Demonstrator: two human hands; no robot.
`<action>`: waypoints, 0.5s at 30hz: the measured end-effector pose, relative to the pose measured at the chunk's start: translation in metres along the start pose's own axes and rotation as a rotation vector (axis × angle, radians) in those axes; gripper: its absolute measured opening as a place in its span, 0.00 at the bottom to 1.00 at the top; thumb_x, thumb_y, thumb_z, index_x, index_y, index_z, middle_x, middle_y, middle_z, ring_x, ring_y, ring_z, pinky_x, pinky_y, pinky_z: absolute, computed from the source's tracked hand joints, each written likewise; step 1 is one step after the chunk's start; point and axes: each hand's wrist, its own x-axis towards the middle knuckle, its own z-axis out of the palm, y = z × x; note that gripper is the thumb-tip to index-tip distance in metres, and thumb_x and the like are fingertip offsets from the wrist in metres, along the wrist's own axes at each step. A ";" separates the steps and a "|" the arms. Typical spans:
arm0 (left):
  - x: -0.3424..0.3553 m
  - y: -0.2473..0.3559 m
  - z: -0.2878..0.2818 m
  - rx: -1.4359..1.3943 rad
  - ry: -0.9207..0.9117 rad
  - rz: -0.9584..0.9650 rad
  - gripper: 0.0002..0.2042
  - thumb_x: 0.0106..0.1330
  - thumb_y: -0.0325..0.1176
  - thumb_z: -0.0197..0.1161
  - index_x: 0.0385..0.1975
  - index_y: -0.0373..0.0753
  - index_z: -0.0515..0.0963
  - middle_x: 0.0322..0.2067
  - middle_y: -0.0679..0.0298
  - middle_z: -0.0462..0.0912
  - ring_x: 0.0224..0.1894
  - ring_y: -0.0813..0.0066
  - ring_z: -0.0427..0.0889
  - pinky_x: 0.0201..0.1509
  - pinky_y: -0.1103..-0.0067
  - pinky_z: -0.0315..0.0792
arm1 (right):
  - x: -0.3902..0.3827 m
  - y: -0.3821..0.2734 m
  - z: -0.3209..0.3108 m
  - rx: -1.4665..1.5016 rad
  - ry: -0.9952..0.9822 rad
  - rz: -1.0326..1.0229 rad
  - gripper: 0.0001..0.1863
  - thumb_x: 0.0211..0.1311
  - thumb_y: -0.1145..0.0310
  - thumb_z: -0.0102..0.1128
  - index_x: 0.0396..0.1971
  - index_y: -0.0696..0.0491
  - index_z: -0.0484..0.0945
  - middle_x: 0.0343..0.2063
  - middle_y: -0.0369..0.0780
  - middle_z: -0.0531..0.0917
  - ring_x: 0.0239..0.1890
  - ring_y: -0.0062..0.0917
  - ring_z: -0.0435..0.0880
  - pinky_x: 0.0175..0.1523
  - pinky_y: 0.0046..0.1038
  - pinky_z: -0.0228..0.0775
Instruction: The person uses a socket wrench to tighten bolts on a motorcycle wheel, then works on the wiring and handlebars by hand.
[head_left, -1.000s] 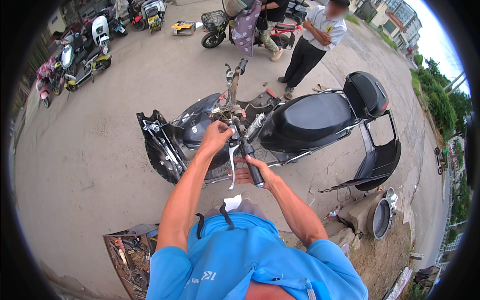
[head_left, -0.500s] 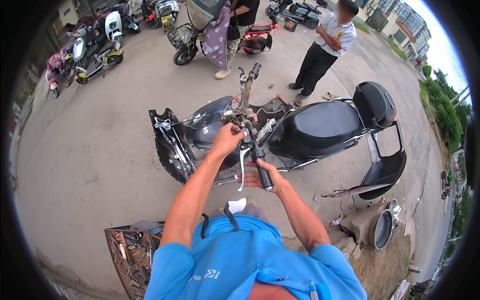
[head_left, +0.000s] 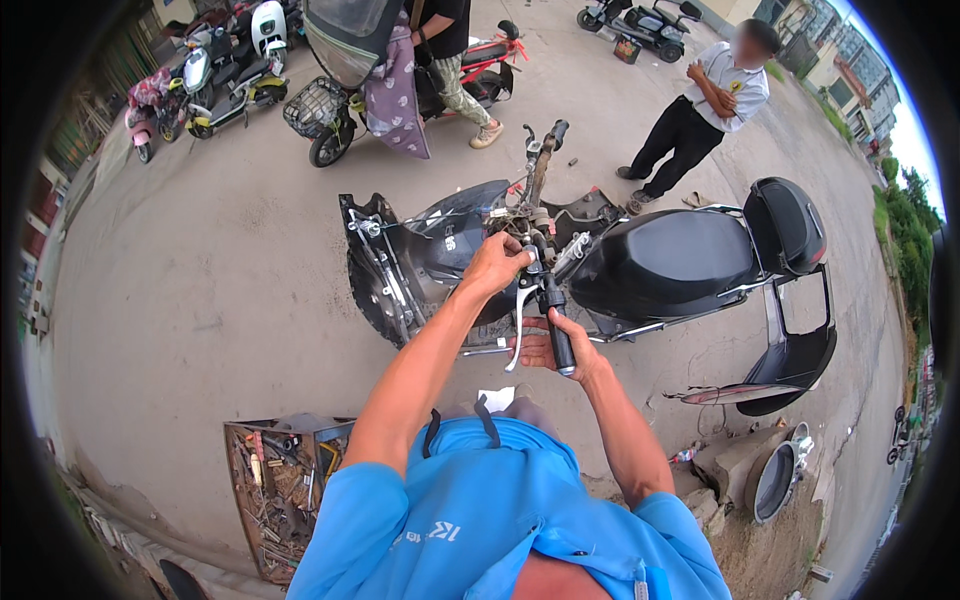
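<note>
A partly stripped black electric scooter (head_left: 660, 240) stands before me, its front workings bare. My left hand (head_left: 495, 262) is closed, fingertips pinching the brake lever mount (head_left: 533, 262) on the near side of the handlebar. From there the silver brake lever (head_left: 521, 318) points toward me. My right hand (head_left: 572, 350) is around the black handlebar grip (head_left: 561, 338), thumb over its top. Its fingers pass beneath the grip and reach toward the lever's end. What lies under my left fingertips is hidden.
Left of me is a box (head_left: 240, 480) of tools and loose parts. Detached black bodywork (head_left: 800, 360) and a round metal basin (head_left: 772, 485) lie to the right. One person (head_left: 690, 110) stands with arms folded; another (head_left: 445, 60) is beside a scooter with a basket (head_left: 315, 108).
My view has shifted, so the scooter sits farther right. The person with the basket scooter has moved left. Both my hands stay at the same places on the handlebar.
</note>
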 end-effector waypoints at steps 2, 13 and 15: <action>-0.002 0.000 -0.004 -0.031 -0.014 -0.013 0.18 0.57 0.40 0.72 0.38 0.30 0.79 0.34 0.55 0.83 0.38 0.69 0.80 0.45 0.73 0.74 | 0.004 -0.001 0.003 -0.192 0.234 -0.074 0.28 0.63 0.48 0.61 0.49 0.59 0.73 0.33 0.47 0.81 0.33 0.33 0.84 0.41 0.32 0.79; 0.001 -0.003 -0.001 -0.012 -0.006 -0.004 0.19 0.55 0.43 0.71 0.37 0.31 0.79 0.34 0.53 0.84 0.38 0.65 0.83 0.46 0.70 0.74 | -0.003 -0.002 0.018 -0.074 0.163 -0.066 0.36 0.64 0.42 0.58 0.60 0.57 0.68 0.42 0.52 0.83 0.40 0.35 0.85 0.47 0.35 0.78; 0.001 -0.003 0.000 -0.008 0.006 0.003 0.20 0.55 0.43 0.72 0.36 0.31 0.79 0.35 0.53 0.84 0.38 0.65 0.82 0.46 0.70 0.74 | -0.002 -0.002 0.013 -0.138 0.206 -0.061 0.30 0.64 0.45 0.60 0.52 0.57 0.71 0.38 0.49 0.83 0.37 0.33 0.85 0.46 0.36 0.79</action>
